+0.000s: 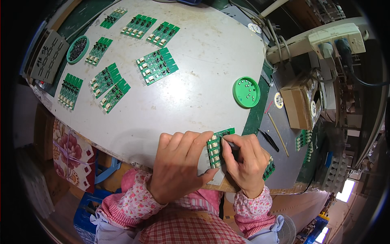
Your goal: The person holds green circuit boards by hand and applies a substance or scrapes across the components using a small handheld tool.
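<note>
A green circuit board (pixel 216 152) with white components along its left side lies near the table's front edge. My left hand (pixel 178 158) grips it by the left side, with the index fingertip at its upper corner and the thumb at its lower end. Over the upper part of the same board, my right hand (pixel 248 160) is closed in a pinch, thumb against fingers. A dark bit shows between those fingers, too hidden to name. Part of another green board (pixel 269 170) sticks out beside my right wrist.
Several green circuit boards (pixel 157 66) lie across the left and far table (pixel 187 105). A green dish (pixel 235 95) holds small pale parts; another dish (pixel 77 49) holds dark ones. Tweezers (pixel 269 140), a thin stick (pixel 278 134) and a cardboard box (pixel 295 107) are at the right.
</note>
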Tool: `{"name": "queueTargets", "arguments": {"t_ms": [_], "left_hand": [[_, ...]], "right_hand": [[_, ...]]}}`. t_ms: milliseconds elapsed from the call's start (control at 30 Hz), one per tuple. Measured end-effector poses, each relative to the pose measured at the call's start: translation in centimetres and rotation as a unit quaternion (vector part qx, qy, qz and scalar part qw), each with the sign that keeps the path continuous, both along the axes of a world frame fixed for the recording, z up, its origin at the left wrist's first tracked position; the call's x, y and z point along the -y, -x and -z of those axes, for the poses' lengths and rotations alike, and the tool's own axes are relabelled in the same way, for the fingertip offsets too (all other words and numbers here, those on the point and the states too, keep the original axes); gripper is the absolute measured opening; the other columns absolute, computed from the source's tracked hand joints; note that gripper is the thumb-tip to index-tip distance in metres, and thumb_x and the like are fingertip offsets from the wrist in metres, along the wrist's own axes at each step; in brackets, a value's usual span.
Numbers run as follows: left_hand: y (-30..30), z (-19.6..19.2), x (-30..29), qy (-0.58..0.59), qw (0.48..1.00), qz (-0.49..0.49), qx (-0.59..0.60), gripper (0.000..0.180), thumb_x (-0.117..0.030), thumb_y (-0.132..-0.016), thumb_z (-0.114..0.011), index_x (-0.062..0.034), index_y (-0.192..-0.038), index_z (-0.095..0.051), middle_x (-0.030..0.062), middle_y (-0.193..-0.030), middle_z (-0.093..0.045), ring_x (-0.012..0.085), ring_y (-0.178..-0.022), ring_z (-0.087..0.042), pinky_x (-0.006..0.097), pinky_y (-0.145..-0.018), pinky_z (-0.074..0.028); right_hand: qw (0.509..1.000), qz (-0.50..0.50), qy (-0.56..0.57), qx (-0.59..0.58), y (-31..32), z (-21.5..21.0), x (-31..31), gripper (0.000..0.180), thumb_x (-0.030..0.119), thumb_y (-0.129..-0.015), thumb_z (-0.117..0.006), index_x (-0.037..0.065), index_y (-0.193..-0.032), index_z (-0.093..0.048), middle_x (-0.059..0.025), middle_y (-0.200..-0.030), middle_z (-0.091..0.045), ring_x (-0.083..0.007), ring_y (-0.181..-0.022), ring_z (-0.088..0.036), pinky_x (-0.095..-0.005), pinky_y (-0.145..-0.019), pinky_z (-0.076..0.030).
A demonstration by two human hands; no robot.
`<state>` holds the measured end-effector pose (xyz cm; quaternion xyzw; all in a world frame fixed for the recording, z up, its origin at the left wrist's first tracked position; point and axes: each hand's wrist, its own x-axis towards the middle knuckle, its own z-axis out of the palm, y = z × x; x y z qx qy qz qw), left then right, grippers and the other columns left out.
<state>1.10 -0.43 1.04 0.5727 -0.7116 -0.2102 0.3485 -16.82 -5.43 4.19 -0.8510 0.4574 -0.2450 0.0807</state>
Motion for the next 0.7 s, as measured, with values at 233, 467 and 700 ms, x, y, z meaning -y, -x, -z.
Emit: {"name": "queueTargets", "arguments": {"t_ms": [233,467,700], "left_hand": [[-0.05,0.12,-0.05,0.000,1.000,-0.001,0.004,0.075,-0.030,-0.066,-0.090,-0.0055,-0.131,-0.061,0.0050,-0.104,-0.061,0.0219,-0.093,-0.058,0.039,-0.085,-0.039],[-0.02,0.05,0.00,-0.001,1.000,0.001,0.007,0.076,-0.030,-0.066,-0.090,-0.0051,-0.131,-0.060,0.0049,-0.103,-0.061,0.0218,-0.093,-0.057,0.039,-0.085,-0.039],[0.02,-0.02,0.09,0.009,1.000,-0.001,0.002,0.076,-0.029,-0.066,-0.090,-0.0050,-0.131,-0.060,0.0048,-0.103,-0.061,0.0214,-0.091,-0.058,0.038,-0.083,-0.039]], "right_hand": [[1.000,0.001,0.002,0.001,0.06,0.15,0.00,0.020,0.001,-0.080,-0.084,0.005,-0.097,-0.073,-0.0054,-0.081,-0.067,-0.0196,-0.064,-0.068,-0.0311,-0.056,-0.051],[1.000,0.001,0.004,0.010,0.17,0.10,-0.05,0.021,0.002,-0.080,-0.084,0.005,-0.098,-0.073,-0.0055,-0.081,-0.067,-0.0197,-0.064,-0.068,-0.0313,-0.055,-0.051],[1.000,0.000,0.001,0.004,0.12,0.07,-0.07,0.021,0.001,-0.080,-0.084,0.005,-0.098,-0.073,-0.0054,-0.081,-0.066,-0.0197,-0.064,-0.067,-0.0312,-0.055,-0.050]]}}
